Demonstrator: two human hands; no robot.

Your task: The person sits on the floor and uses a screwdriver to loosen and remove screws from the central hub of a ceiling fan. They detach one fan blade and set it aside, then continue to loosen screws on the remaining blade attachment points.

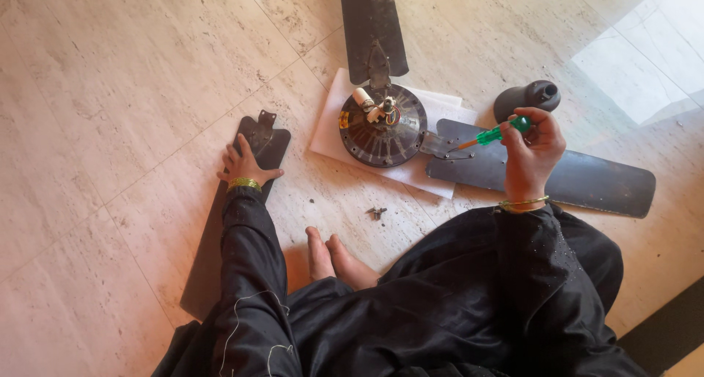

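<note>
A white sheet of paper is spread on the pale marble-look floor, just under the round motor housing, where some coloured wires are left exposed on top. A dark cone-shaped canopy cover is laid on its side a bit to the right. A couple of small screws are dropped near two bare feet.

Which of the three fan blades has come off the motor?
The blade on the left, lying under the left hand. It lies apart from the motor, while the other two reach it.
</note>
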